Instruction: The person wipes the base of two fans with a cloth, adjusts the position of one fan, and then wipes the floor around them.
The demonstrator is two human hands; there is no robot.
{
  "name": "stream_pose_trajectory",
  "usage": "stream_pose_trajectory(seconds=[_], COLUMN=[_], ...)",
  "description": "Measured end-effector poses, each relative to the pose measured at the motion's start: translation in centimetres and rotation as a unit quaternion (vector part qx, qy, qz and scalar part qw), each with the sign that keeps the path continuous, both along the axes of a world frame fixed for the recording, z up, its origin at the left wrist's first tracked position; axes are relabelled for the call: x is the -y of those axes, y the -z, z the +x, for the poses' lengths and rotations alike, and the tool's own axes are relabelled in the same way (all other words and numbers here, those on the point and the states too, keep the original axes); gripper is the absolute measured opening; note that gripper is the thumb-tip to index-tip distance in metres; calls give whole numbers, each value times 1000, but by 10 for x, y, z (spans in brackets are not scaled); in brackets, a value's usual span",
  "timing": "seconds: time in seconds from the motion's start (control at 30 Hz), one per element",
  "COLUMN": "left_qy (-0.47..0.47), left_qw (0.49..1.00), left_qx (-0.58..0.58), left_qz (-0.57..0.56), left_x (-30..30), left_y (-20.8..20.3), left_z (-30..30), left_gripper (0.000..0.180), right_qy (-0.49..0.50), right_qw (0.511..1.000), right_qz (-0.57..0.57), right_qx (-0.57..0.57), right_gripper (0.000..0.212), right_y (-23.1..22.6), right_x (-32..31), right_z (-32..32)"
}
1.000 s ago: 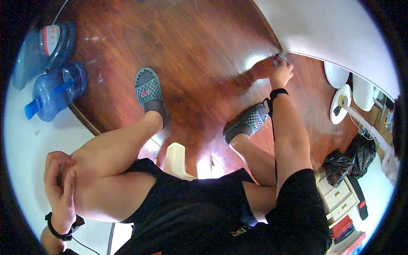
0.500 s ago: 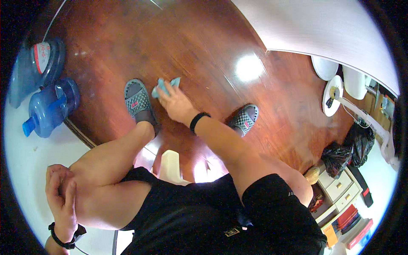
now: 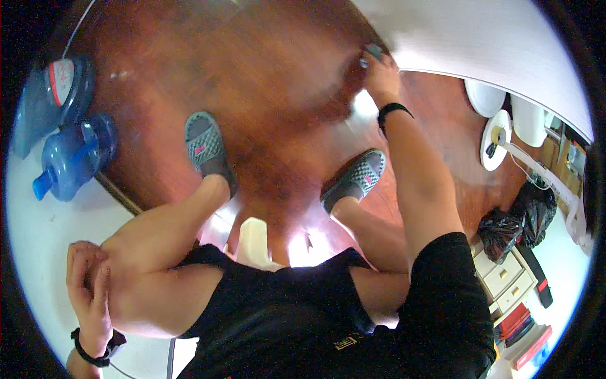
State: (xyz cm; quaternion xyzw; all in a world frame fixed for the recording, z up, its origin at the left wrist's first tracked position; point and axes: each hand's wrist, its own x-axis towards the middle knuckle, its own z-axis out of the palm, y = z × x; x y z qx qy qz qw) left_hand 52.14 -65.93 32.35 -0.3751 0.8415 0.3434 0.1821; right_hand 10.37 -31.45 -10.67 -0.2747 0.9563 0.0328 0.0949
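Note:
My right hand (image 3: 382,74) reaches far out at the upper right, down at the reddish-brown wooden floor (image 3: 284,76). Its fingers press on a bluish-grey cloth (image 3: 374,50), of which only a small part shows past the fingers. The hand lies close to the lower edge of a white panel (image 3: 467,38). At the lower left, my left hand (image 3: 91,281) rests on my bent left knee, thumb apart from the fingers, with nothing seen in it. Between the hands, my feet stand on the floor in grey checked slippers (image 3: 205,142).
Blue water jugs (image 3: 72,161) stand at the left by a white wall. Part of a cream stool (image 3: 254,243) shows beneath me. A white round base (image 3: 494,140), black plastic bags (image 3: 502,234) and a cream drawer unit (image 3: 505,278) line the right.
My right hand has swept the cloth from beside the left slipper up and right to the white panel's edge. The left hand has stayed on the knee.

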Motion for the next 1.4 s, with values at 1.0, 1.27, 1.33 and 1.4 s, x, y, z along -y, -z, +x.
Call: stream_pose_trajectory(seconds=[1.0,1.27,1.33,1.4], left_qy=[30,28,89,109], left_qw=[999,999,996,994], left_qx=[-25,-11,-15,-14], left_qz=[38,37,8,1], left_x=[5,-11,-11,-14], left_y=[9,2,1,-1], left_z=[16,0,1,-2], left_gripper=[13,14,15,15], right_qy=[-141,-490,-544,-585], right_qw=[977,784,738,705], right_qz=[-49,-56,47,72], right_qx=[149,377,397,394], right_gripper=[25,35,36,34], right_y=[-30,-6,-5,-8], right_x=[-52,-140,-164,-176], right_z=[287,442,456,452])
